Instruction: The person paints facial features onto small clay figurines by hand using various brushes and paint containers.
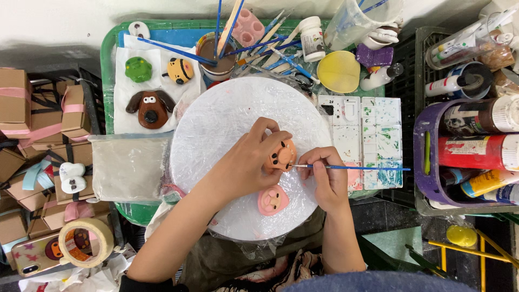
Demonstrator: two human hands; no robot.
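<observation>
Your left hand (pixel 254 154) curls closed around a small orange clay animal face (pixel 283 154), holding it just above a round white board (pixel 216 135) wrapped in clear film. Your right hand (pixel 327 176) pinches a thin blue-handled paintbrush (pixel 351 167), fingers closed on it, with the bristle tip touching the orange face and the handle pointing off to your right. Just below your hands, a pink clay face (pixel 273 200) lies flat on the board.

Right of the board sit two white paint palettes (pixel 373 140) smeared with green, blue and pink. Beyond the board, a cup of brown water (pixel 216 57) holds several brushes, near a yellow dish (pixel 339 71). To the upper left, a white cloth (pixel 130 113) carries a finished brown dog face (pixel 151 108), a green frog (pixel 138 69) and a yellow bee (pixel 179 70). All this rests on a green tray (pixel 105 65) on the crowded tabletop.

At the far right, a purple basket (pixel 424 157) holds paint bottles lying on their sides. At the far left are stacked brown cardboard boxes (pixel 16 103) tied with pink ribbon, and a roll of tape (pixel 86 242).
</observation>
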